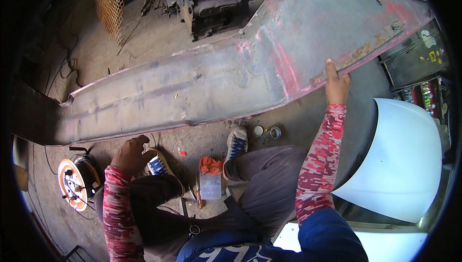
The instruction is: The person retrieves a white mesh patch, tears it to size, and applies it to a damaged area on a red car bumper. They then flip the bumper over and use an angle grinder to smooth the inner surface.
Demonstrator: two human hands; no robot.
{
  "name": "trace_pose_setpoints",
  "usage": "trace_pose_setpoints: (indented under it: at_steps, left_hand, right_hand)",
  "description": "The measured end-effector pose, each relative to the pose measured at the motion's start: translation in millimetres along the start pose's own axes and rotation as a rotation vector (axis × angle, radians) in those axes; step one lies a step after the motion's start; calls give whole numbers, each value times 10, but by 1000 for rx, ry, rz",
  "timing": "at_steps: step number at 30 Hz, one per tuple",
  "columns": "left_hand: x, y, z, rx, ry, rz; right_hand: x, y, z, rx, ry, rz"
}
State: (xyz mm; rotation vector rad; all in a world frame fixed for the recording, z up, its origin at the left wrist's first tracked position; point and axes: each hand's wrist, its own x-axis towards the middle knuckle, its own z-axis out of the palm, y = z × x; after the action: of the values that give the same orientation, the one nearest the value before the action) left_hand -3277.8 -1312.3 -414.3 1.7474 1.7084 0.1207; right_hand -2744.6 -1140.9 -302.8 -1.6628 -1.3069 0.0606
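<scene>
A long grey vehicle body panel [173,96] with pink-red worn edges stretches across the view, widening toward the upper right. My right hand [338,83] is closed on its near edge at the right, the thumb lying on the panel's face beside a rusty strip [370,48]. Held apart from the panel, my left hand [129,156] is just below its near edge, over my left knee. Its thumb and forefinger are spread, with nothing seen between them. The panel's underside is hidden.
Between my feet lie a clear plastic box [210,186], an orange cloth [211,165] and a screwdriver [198,197]. Two small cans [272,133] stand by my right shoe. A cable reel [77,182] is at left, an engine block [207,5] beyond, a white panel [394,161] at right.
</scene>
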Motion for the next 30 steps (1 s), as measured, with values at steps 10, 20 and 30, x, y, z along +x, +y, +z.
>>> trace_pose_setpoints:
  at_steps: [10, 20, 30]
  left_hand:
    - [-12, -52, 21, 4, 28, 36]
    - [-6, -28, 9, -17, -1, -14]
    - [4, -52, 34, 1, 13, 1]
  right_hand:
    - [-21, 6, 4, 10, 7, -10]
    - [-24, 22, 28, 7, 57, 2]
    - [-37, 1, -7, -27, 44, 64]
